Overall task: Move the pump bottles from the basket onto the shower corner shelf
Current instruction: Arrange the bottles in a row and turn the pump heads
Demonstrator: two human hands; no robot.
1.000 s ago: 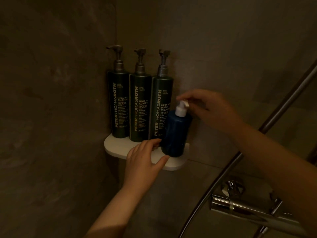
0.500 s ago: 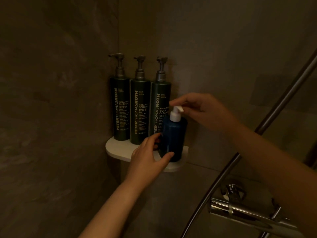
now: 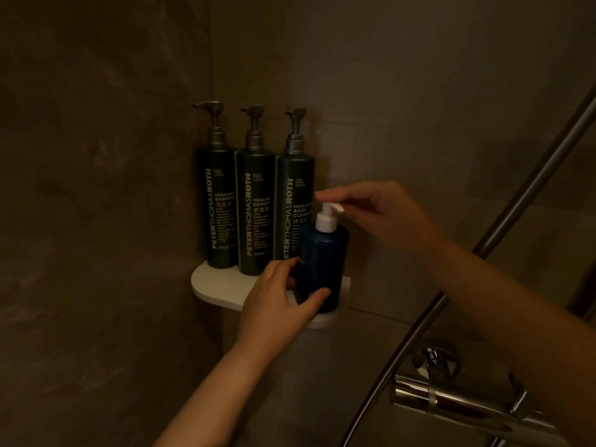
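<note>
The short dark-blue pump bottle with white pump (image 3: 325, 269) sits at the white rounded corner shelf's (image 3: 219, 287) front-right edge, left hand (image 3: 277, 301) wrapping its base, right hand (image 3: 377, 211) pinching the nozzle. Bare shelf front-left. Three tall dark-green "PETER THOMAS ROTH" bottles (image 3: 256, 214) behind.

Left hand (image 3: 277, 301) cupped, fingers curled — right hand (image 3: 377, 214) above, fingertips pinched.

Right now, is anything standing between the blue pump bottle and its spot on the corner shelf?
Nothing visible does. The blue pump bottle already stands on the corner shelf, in front of the body cleanser bottle. The left hand grips its base and the right hand pinches its white pump.
</note>
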